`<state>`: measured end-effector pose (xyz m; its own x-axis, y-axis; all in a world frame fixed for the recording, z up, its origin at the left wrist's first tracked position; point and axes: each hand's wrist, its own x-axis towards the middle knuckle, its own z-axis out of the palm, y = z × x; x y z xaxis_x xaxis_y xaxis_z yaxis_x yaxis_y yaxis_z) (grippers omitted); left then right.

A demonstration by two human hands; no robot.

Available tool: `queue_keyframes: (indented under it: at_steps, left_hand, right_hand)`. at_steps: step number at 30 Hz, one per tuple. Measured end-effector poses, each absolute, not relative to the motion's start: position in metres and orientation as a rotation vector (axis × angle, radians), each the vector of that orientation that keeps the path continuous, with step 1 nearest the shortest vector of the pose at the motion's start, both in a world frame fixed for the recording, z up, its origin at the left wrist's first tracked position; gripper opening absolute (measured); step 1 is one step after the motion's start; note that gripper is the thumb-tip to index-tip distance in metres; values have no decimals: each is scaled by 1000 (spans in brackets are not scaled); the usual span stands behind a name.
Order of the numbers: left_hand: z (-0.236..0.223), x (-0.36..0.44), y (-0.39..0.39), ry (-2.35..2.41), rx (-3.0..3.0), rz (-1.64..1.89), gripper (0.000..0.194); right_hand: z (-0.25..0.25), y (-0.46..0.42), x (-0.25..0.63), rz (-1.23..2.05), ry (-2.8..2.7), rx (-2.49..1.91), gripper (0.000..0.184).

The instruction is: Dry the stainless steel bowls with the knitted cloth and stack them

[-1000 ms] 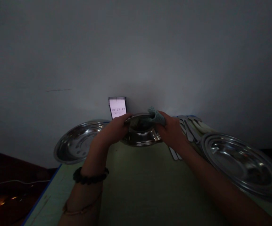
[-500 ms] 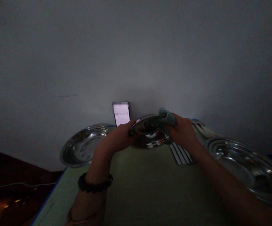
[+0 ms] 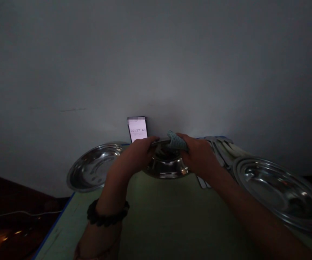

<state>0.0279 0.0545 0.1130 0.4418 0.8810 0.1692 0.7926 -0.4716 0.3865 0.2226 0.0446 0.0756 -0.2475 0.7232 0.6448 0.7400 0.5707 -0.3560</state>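
Note:
Between my hands a shiny metal bowl is tilted above the table, in front of the wall. My left hand is closed on its left rim. My right hand pinches a grey-green cloth folded over the bowl's far right rim. The bowl's inside is dark and partly hidden by my fingers and the cloth. Just behind my left hand, a phone showing a running timer leans on the wall.
A wide metal basin sits at the table's left edge, and stacked metal basins stand at the right. Metal cutlery lies beyond my right forearm. The green table has a blue edge, and a grey wall rises behind it.
The cloth and my right hand have moved left along the rim. The bowl has turned and dipped slightly, its rim now more level. My left hand keeps its hold.

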Motion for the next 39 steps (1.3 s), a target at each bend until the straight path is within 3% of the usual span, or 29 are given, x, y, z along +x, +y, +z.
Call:
queue_keyframes:
  at_steps: [7,20,29,39]
  left_hand:
    - [95,21,71,1387,2558,691,38]
    - [118,33,53,1296,2485,731,43]
    - [89,41,69,1197,2518,1036,57]
    - [78,27,80,1229,2400,1175,52]
  right_hand:
    - [71,50,226,1,-1958,-1200,38]
    - [70,46,226,-45,-2051,-881,53]
    - [57,57,228,-145,-2007,-855,58]
    - [53,66,236,65,-2002,-1000,53]
